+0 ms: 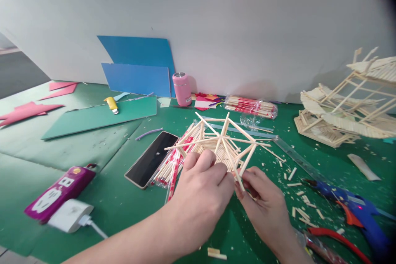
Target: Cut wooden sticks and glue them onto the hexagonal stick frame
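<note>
A small frame of pale wooden sticks (220, 137) with spokes meeting at a raised middle is held above the green table. My left hand (204, 185) is closed at its near side, fingers curled over the sticks. From the right, my right hand (262, 198) pinches the near right corner of the same frame, close to the left fingertips. The exact contact of the left fingers is partly hidden by the hand. Behind and left of the frame lie bundled sticks in red-marked wrappers (168, 165), beside a black phone (151, 159).
A blue glue gun (349, 202) with a lit red light and red-handled pliers (337, 239) lie at right, near stick scraps. A larger stick model (346, 103) stands behind them. A pink flask (182, 89), yellow cutter (111, 105) and purple power strip (58, 194) are farther left.
</note>
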A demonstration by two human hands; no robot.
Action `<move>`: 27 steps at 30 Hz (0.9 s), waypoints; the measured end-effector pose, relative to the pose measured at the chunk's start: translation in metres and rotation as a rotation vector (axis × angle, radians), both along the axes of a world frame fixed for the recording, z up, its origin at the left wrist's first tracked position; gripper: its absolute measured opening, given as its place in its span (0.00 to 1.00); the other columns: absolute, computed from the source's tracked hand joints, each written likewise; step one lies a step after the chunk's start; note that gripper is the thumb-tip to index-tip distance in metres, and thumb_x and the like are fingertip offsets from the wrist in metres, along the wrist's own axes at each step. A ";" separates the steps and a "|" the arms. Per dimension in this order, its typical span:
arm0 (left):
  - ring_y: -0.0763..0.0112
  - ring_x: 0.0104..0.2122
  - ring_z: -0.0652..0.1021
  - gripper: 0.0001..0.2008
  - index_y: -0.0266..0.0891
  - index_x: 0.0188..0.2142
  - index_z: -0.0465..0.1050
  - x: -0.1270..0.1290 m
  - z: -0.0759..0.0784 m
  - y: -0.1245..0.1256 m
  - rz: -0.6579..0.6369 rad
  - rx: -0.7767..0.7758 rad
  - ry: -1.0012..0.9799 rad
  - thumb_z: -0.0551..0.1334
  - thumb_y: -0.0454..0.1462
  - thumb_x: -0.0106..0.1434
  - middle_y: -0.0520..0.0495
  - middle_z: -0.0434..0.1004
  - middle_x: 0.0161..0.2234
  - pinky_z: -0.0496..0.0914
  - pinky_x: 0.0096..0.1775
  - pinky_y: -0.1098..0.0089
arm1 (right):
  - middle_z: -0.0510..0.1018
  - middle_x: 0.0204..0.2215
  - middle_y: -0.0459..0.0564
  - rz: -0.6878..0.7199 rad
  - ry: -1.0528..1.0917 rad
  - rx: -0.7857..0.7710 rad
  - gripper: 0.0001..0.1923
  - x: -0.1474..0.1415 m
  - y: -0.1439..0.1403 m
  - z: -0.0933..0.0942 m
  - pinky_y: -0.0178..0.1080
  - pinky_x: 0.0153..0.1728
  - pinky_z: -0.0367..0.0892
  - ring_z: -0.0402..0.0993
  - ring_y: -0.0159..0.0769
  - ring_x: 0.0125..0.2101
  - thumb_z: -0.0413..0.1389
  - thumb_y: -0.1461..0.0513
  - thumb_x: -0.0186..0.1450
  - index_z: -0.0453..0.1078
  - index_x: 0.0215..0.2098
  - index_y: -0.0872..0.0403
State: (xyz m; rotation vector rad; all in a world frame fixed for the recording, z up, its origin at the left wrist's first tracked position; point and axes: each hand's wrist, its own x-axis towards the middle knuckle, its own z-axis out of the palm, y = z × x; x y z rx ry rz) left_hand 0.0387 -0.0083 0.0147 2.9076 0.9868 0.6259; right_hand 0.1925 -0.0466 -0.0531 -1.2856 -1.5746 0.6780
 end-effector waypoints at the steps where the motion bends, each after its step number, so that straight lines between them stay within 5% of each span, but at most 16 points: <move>1: 0.67 0.27 0.60 0.09 0.37 0.23 0.64 0.000 0.000 0.000 -0.007 0.004 -0.008 0.55 0.32 0.60 0.49 0.67 0.23 0.52 0.29 0.62 | 0.63 0.27 0.43 0.001 0.004 -0.002 0.07 0.000 0.000 0.000 0.30 0.24 0.58 0.61 0.28 0.25 0.51 0.66 0.63 0.69 0.37 0.50; 27: 0.67 0.27 0.61 0.09 0.37 0.24 0.64 0.000 -0.002 0.000 -0.003 -0.004 -0.015 0.54 0.32 0.61 0.49 0.67 0.23 0.52 0.29 0.62 | 0.64 0.27 0.43 -0.013 -0.008 0.020 0.07 -0.001 0.000 0.002 0.30 0.23 0.59 0.60 0.28 0.24 0.51 0.66 0.63 0.69 0.36 0.51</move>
